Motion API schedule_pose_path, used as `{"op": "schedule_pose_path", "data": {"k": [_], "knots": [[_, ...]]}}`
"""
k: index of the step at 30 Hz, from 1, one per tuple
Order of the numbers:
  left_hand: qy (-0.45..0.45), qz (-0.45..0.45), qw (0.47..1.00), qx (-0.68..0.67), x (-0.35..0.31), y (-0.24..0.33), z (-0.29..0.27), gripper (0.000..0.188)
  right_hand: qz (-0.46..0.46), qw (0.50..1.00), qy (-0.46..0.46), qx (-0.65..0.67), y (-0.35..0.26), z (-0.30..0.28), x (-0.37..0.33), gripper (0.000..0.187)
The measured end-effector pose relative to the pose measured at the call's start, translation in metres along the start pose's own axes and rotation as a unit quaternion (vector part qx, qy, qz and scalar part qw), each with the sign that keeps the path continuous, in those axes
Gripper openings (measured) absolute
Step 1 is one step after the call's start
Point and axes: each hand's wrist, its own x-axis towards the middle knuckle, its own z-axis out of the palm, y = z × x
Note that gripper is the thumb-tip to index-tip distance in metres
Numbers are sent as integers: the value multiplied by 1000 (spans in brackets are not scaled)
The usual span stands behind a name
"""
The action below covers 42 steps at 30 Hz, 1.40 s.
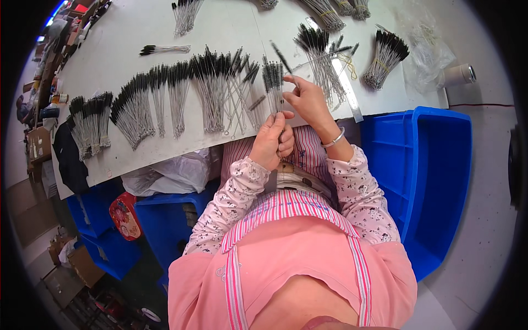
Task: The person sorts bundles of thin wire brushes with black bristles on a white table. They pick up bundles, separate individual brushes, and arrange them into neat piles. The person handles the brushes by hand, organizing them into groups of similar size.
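Note:
My left hand [270, 142] is closed round the wire stems of a small bunch of black-bristled wire brushes [273, 80], held upright at the table's front edge. Just right of the bunch is my right hand [309, 102], its index finger and thumb apart beside the bristles. I see nothing between them. A single tilted brush [281, 57] lies by the right index fingertip; whether they touch is unclear. Loose brushes [237, 102] lie crossed left of the bunch. To the right, a fanned pile of brushes [322, 58] rests near a metal ruler [350, 94].
Several brush piles [132, 110] line the white table [181, 148] on the left. A tied bundle [384, 59] and a clear plastic bag [426, 58] sit at right. Blue crates [412, 165] stand below the table, beside a white plastic sack [168, 173] and a red patterned stool [125, 216].

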Motion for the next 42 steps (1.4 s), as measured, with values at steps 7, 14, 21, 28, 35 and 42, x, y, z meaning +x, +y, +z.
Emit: {"op": "schedule_pose_path", "data": {"k": [7,14,21,28,35,42], "knots": [[-17,15,1000,10,-17,15,6,24,-134,985,84,-72,7,8,25,19],[94,183,969,135,-15,20,0,24,53,988,-101,108,-23,-16,24,24],[194,121,952,205,22,25,-20,18,174,945,-114,254,-2,17,13,23],[248,149,936,198,24,18,-19,17,36,997,-63,2,4,30,11,20],[215,226,941,129,11,19,-20,16,29,998,-49,3,11,37,3,20],[129,131,983,22,6,20,-9,24,185,917,-108,337,-23,2,-38,16]]}}
